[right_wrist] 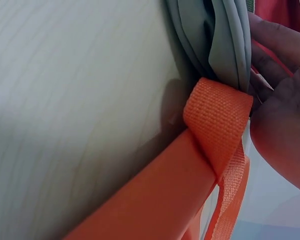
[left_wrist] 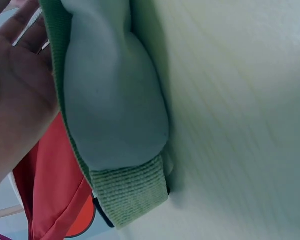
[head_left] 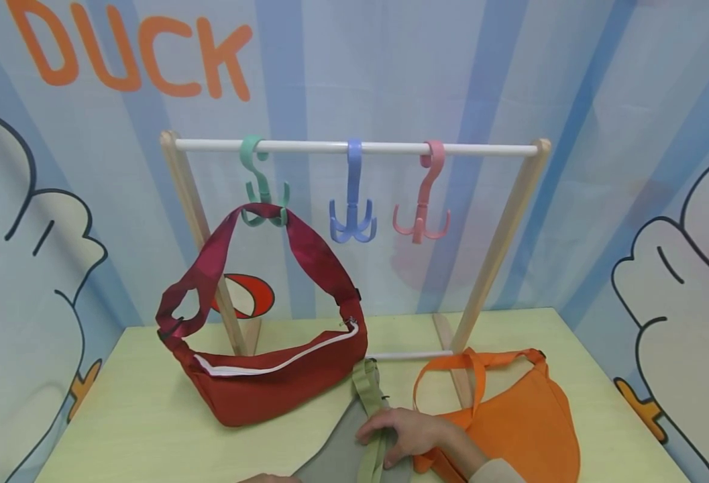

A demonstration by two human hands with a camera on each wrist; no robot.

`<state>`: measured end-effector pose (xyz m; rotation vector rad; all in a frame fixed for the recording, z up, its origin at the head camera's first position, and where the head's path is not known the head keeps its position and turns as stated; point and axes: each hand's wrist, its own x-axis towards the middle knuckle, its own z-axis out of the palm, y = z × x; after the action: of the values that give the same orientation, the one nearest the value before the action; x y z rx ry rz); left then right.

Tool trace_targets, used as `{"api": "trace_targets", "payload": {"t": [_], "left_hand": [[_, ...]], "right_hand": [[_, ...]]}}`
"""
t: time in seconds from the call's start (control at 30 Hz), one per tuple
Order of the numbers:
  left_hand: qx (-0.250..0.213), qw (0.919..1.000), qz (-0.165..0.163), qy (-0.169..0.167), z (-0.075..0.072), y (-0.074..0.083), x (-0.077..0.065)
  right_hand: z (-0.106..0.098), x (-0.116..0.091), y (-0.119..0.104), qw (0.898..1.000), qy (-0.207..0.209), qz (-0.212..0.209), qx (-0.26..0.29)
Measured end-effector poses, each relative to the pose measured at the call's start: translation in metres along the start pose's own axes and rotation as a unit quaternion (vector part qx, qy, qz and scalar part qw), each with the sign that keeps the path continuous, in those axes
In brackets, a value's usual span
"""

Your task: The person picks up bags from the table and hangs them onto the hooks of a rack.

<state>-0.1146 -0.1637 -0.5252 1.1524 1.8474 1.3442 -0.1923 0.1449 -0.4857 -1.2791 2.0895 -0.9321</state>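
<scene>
A grey-green shoulder bag [head_left: 337, 439] lies on the table at the front, its light green webbing strap [head_left: 366, 386] running along its top. My right hand [head_left: 411, 433] rests over this strap, thumb and forefinger spread to either side. In the right wrist view the fingers [right_wrist: 280, 47] lie along the bag's folded grey edge. Only a sliver of my left hand [head_left: 267, 478] shows at the bottom of the head view. The left wrist view has its palm [left_wrist: 19, 85] and loosely extended fingers against the bag's green-edged side [left_wrist: 114, 95].
A red bag [head_left: 282, 392] hangs by its strap from a green hook [head_left: 261, 178] on a white rail [head_left: 306, 145]. Blue [head_left: 353, 194] and pink [head_left: 426, 191] hooks hang beside it. An orange bag [head_left: 529, 429] lies at right, close to my right wrist.
</scene>
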Motion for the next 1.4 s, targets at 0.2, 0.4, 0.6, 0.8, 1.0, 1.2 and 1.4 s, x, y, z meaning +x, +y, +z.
{"api": "trace_targets", "payload": {"t": [0.2, 0.4, 0.6, 0.8, 1.0, 1.2, 1.4], "left_hand": [[0.068, 0.9961, -0.05, 0.027, -0.004, 0.011, 0.0], [0.018, 0.995, -0.095, 0.026, -0.012, 0.016, 0.0], [-0.031, 0.9941, -0.098, 0.034, -0.02, 0.022, -0.002], [-0.043, 0.993, -0.102, 0.043, -0.024, 0.026, -0.004], [-0.021, 0.9936, -0.103, 0.041, -0.03, 0.022, -0.007], [-0.016, 0.9881, -0.138, 0.066, -0.035, 0.028, -0.008], [-0.017, 0.9838, -0.151, 0.096, -0.036, 0.041, -0.008]], "right_hand": [[0.002, -0.001, 0.0, 0.999, 0.023, 0.009, -0.022], [0.002, -0.002, 0.003, 0.999, 0.04, -0.003, -0.018], [0.001, -0.003, 0.006, 0.999, 0.052, -0.013, -0.007], [0.0, -0.002, 0.005, 0.998, 0.058, -0.01, -0.003], [-0.003, -0.002, 0.002, 0.998, 0.063, 0.018, 0.022], [-0.005, -0.003, 0.0, 0.997, 0.068, 0.023, 0.026], [-0.007, -0.005, -0.001, 0.995, 0.075, 0.049, 0.041]]}}
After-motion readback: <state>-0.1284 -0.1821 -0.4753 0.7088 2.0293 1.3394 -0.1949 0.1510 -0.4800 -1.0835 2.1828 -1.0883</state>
